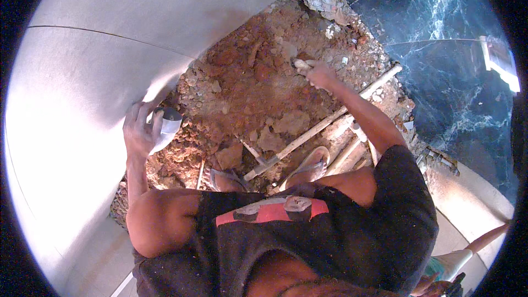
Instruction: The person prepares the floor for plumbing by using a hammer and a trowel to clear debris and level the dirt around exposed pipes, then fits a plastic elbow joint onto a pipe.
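Note:
My left hand (138, 131) is closed round a pale, cup-like container (168, 126) with a dark inside, held close to the smooth light surface at the left. My right hand (320, 75) reaches out over the patch of broken, reddish-brown soil (236, 82). Its fingers wrap the light handle of a small trowel (301, 64); the thin blade, hard to make out against the dirt, points away from me toward the ground.
A long wooden-handled pick (308, 136) lies across the soil by my sandalled feet (308, 168). More wooden handles (344, 157) lie right of it. Blue marbled tile (440, 77) borders the soil at right, a pale smooth surface (99, 77) at left. Another person's arm (489, 236) shows lower right.

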The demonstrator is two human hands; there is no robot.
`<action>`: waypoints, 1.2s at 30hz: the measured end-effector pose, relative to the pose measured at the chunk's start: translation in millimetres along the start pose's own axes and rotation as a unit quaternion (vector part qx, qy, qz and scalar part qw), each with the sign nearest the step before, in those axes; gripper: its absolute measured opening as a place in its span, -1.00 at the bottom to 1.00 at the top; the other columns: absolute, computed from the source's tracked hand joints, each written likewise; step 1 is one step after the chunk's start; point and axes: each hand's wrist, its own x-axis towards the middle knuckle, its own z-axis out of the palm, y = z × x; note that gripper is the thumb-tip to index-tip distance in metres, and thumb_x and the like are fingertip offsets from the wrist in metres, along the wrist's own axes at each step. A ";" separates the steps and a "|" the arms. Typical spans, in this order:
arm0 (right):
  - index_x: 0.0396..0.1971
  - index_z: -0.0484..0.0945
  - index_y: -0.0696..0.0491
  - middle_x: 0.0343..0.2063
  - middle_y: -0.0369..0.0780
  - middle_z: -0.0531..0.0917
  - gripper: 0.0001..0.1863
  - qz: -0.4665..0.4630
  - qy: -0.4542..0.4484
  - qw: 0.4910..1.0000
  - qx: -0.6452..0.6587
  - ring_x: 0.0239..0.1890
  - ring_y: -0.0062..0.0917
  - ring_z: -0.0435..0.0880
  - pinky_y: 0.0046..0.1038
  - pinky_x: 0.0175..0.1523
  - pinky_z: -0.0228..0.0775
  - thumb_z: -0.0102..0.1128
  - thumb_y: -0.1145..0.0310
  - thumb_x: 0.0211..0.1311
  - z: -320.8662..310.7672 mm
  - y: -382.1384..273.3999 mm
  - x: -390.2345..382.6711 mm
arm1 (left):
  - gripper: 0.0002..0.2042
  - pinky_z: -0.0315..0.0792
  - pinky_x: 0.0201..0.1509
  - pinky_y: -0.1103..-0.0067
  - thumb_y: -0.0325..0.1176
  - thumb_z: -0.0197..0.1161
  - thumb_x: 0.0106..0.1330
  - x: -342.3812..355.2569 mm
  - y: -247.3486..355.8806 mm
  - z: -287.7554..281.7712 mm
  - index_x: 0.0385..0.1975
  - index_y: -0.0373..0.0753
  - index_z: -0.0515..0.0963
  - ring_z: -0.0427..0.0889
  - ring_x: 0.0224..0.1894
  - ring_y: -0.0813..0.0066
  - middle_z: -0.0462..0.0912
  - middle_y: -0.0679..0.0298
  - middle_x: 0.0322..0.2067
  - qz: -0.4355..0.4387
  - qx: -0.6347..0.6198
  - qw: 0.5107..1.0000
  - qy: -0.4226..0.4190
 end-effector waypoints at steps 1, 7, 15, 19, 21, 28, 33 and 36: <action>-0.15 0.56 0.03 -0.57 -0.24 0.63 -0.62 -0.059 0.070 0.993 -0.080 -0.53 -0.41 0.61 -0.26 -0.40 0.43 0.21 0.07 0.15 1.9 15.0 0.1 | -0.71 0.43 -0.12 0.29 -0.34 0.29 0.11 -4.0 -1.8 9.7 -0.17 -0.28 0.51 0.54 -0.17 0.03 0.55 0.02 -0.25 -0.007 -0.013 1.000 -0.001; -0.03 0.50 0.13 -0.27 0.00 0.65 -0.48 -0.096 0.074 0.991 -0.052 -0.27 -0.20 0.65 -0.24 -0.14 0.46 0.22 0.05 0.11 26.9 -29.8 -52.3 | -0.60 0.38 -0.03 0.28 -0.15 0.26 0.18 -84.3 -20.8 15.8 -0.11 -0.32 0.50 0.52 -0.14 0.04 0.56 0.02 -0.22 -0.197 0.106 0.971 0.089; 0.06 0.43 0.13 -0.15 0.03 0.60 -0.42 -0.317 0.102 0.935 -0.121 -0.12 -0.08 0.60 -0.29 -0.02 0.45 0.23 0.07 0.13 70.4 -74.7 -113.7 | -0.52 0.43 -0.14 0.39 -0.04 0.22 0.24 -142.6 -55.3 27.5 -0.16 -0.44 0.53 0.59 -0.29 0.19 0.63 -0.03 -0.37 -0.392 -0.072 0.917 0.006; 0.16 0.32 0.05 -0.16 0.01 0.58 -0.43 -0.333 0.124 0.911 -0.210 -0.23 -0.06 0.61 -0.17 -0.11 0.48 0.15 0.17 0.16 88.5 -80.7 -113.5 | -0.64 0.31 -0.33 0.52 -0.15 0.15 0.31 -157.5 -65.0 -2.7 -0.31 -0.42 0.51 0.36 -0.46 0.51 0.51 0.27 -0.53 -0.423 -0.196 0.883 0.055; 0.19 0.28 0.03 -0.20 -0.03 0.57 -0.41 -0.261 0.099 0.922 -0.267 -0.31 -0.08 0.62 -0.15 -0.17 0.48 0.15 0.18 0.16 80.8 -94.6 -126.3 | -0.69 0.22 -0.40 0.59 -0.18 0.16 0.32 -148.3 -50.8 -19.8 -0.37 -0.38 0.50 0.27 -0.48 0.61 0.42 0.36 -0.57 -0.436 -0.185 0.879 0.052; 0.19 0.25 0.01 -0.21 -0.05 0.56 -0.42 -0.316 0.056 0.903 -0.287 -0.37 -0.08 0.61 -0.12 -0.25 0.49 0.13 0.18 0.18 80.8 -96.5 -144.0 | -0.68 0.10 -0.47 0.61 -0.24 0.17 0.33 -171.4 -72.9 -31.1 -0.59 -0.30 0.35 0.15 -0.52 0.65 0.27 0.46 -0.63 -0.446 -0.185 0.875 0.043; 0.07 0.31 0.05 -0.15 0.05 0.56 -0.51 -0.198 0.159 0.954 -0.162 -0.19 -0.02 0.59 -0.07 -0.12 0.45 0.12 0.19 0.17 30.4 -100.5 -116.2 | -0.63 0.05 -0.49 0.59 -0.23 0.17 0.32 -208.1 -93.3 -35.3 -0.64 -0.27 0.22 0.08 -0.53 0.63 0.16 0.44 -0.64 -0.440 -0.144 0.884 0.056; -0.01 0.36 0.15 -0.24 0.10 0.58 -0.47 -0.069 0.231 0.915 -0.323 -0.16 -0.01 0.58 -0.07 -0.08 0.44 0.14 0.11 0.12 -13.4 -30.3 -50.3 | -0.63 0.08 -0.48 0.55 -0.22 0.16 0.32 -225.0 -105.2 -30.0 -0.63 -0.29 0.24 0.09 -0.54 0.59 0.17 0.40 -0.65 -0.393 -0.060 0.917 0.035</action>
